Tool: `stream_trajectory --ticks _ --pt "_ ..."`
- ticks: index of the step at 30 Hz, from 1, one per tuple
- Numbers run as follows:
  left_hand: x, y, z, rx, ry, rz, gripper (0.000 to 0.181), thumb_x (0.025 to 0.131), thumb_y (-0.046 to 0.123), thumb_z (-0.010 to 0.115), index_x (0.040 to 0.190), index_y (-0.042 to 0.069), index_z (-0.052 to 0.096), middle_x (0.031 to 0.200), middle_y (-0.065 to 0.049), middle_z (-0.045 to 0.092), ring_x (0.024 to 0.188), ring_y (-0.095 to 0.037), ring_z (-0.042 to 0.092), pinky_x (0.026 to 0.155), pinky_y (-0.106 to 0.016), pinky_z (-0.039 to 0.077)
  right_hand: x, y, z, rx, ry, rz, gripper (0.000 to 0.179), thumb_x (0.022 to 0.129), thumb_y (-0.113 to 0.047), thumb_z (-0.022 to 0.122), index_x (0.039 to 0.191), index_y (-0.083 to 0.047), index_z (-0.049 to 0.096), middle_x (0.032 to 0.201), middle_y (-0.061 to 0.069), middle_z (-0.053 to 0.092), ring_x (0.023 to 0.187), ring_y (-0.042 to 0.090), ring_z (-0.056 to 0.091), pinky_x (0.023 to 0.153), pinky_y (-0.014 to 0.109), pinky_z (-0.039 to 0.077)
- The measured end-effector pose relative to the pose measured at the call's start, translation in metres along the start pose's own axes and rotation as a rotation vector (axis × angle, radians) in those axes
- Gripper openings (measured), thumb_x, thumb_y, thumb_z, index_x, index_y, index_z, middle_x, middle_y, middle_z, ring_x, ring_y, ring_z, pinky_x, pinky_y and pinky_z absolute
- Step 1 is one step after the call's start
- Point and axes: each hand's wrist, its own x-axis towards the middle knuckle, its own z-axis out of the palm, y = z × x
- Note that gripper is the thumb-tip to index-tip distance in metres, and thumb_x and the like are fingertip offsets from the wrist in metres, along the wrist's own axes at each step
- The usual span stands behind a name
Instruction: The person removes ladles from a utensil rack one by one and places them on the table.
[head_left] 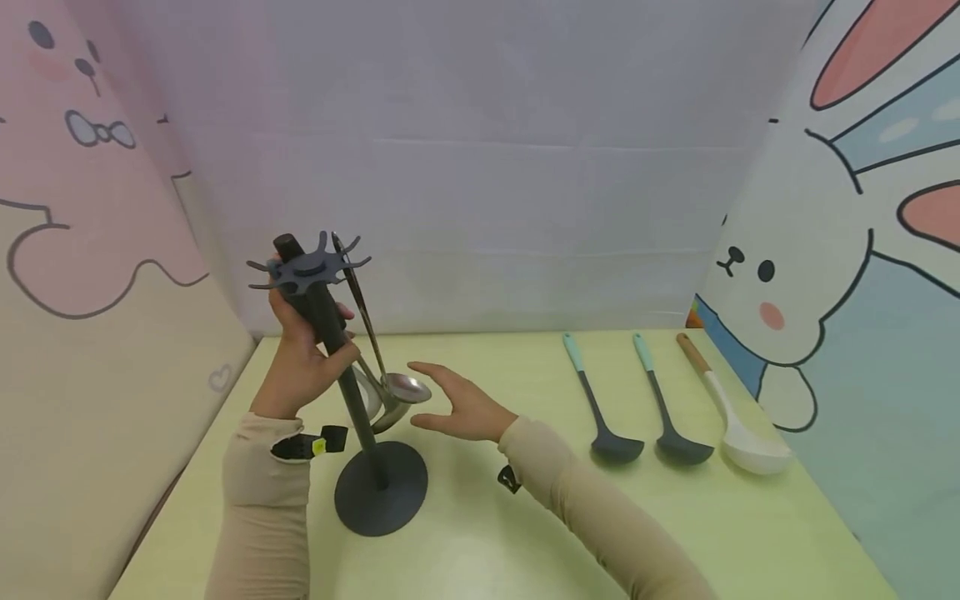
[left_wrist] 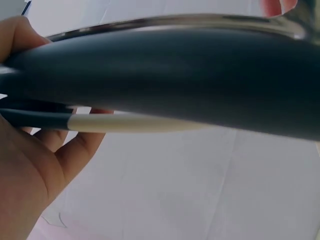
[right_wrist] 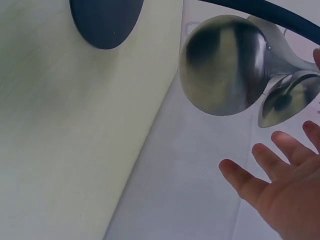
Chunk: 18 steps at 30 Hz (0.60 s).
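A black utensil stand (head_left: 347, 392) with a round base (head_left: 381, 492) and a ring of hooks (head_left: 309, 265) stands at the left of the table. My left hand (head_left: 296, 367) grips its post near the top. In the left wrist view a dark handle with a cream stem (left_wrist: 135, 123) lies along the post, by the fingers. Metal ladles (head_left: 407, 388) hang at the stand's right side, their bowls low. Just right of those bowls my right hand (head_left: 468, 408) is held with fingers apart. The right wrist view shows the hand below a shiny ladle bowl (right_wrist: 225, 65), apart from it.
Two dark ladles with mint handles, one left (head_left: 600, 417) and one right (head_left: 667, 417), lie on the right of the pale green table (head_left: 480, 533). Beside them lies a white ladle (head_left: 738, 433) with a brown handle end. Cloth backdrops surround the table.
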Motion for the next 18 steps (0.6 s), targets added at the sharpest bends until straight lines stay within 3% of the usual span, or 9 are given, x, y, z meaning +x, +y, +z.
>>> stream_trajectory --ticks 7,12,18 --pt "-0.001 -0.006 -0.006 -0.164 -0.044 0.014 0.114 0.072 -0.025 0.056 0.152 0.016 -0.016 0.140 -0.004 0.036 0.095 -0.012 0.056 0.077 -0.019 0.052 0.006 -0.001 0.010 0.101 -0.041 -0.011 0.077 0.095 -0.032 0.068 0.158 -0.019 0.026 0.160 -0.001 0.030 0.145 0.017 0.030 0.114 0.047 0.032" --pt "-0.002 -0.005 -0.008 -0.239 -0.038 -0.020 0.115 0.072 -0.024 0.055 0.154 0.020 -0.013 0.142 -0.007 0.034 0.094 -0.014 0.056 0.076 -0.020 0.053 0.010 0.002 0.015 0.176 -0.026 -0.030 0.074 0.095 -0.024 0.069 0.157 -0.020 0.029 0.156 0.000 0.039 0.140 0.017 0.040 0.107 0.048 0.041" --pt "-0.001 -0.003 -0.006 -0.263 -0.024 -0.019 0.114 0.073 -0.024 0.055 0.154 0.020 -0.012 0.141 -0.007 0.035 0.094 -0.014 0.056 0.077 -0.020 0.052 0.015 0.003 0.020 0.240 -0.051 0.015 0.076 0.095 -0.025 0.069 0.158 -0.025 0.026 0.157 -0.005 0.034 0.140 0.014 0.038 0.107 0.041 0.042"
